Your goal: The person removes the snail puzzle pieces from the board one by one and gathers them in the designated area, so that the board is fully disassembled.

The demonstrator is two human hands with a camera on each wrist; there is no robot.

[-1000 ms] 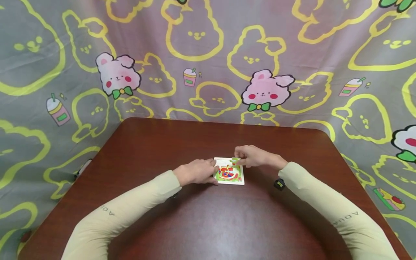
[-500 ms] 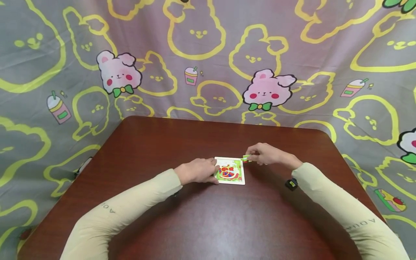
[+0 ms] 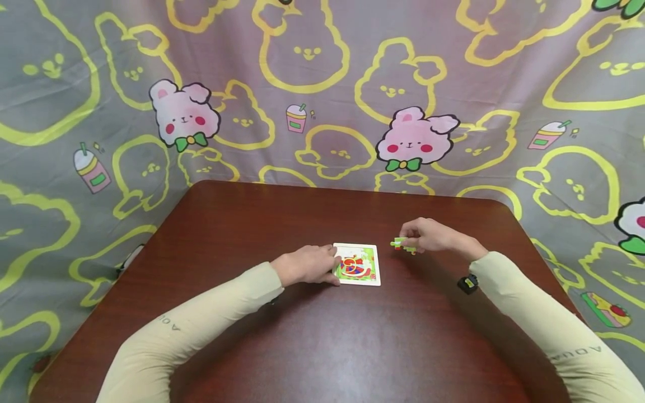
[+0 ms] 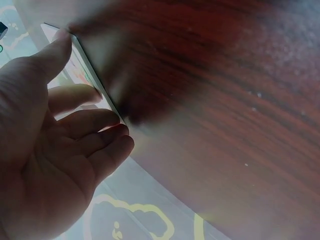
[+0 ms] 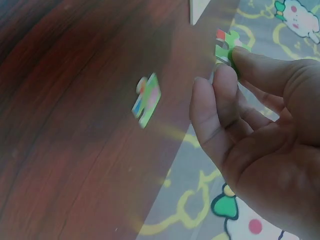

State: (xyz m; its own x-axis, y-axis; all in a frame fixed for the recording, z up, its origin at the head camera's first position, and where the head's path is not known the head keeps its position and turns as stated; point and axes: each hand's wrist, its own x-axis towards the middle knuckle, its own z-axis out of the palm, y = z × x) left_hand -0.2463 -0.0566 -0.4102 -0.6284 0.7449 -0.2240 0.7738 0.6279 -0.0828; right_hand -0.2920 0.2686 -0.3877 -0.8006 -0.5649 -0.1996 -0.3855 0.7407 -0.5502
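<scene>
A square jigsaw puzzle in a white frame (image 3: 379, 265) lies on the brown table. Its picture has red and blue shapes on green, with a pale area at the upper left. My left hand (image 3: 308, 265) rests at the frame's left side. In the left wrist view, the thumb and fingers (image 4: 75, 97) touch the frame's edge. My right hand (image 3: 430, 235) is to the right of the puzzle and pinches a green puzzle piece (image 3: 399, 242) between thumb and fingers. A second puzzle piece (image 5: 146, 100) shows beside that hand; whether it touches the table is unclear.
The brown wooden table (image 3: 322, 341) stretches around both hands. Behind it and along its sides hangs a grey curtain (image 3: 337, 106) with yellow outlines and pink rabbits. A small black device (image 3: 468, 284) sits at the right wrist.
My right hand has moved right, away from the puzzle's upper right corner, carrying a puzzle piece. The puzzle's upper right part is now uncovered. The left hand has stayed in place.
</scene>
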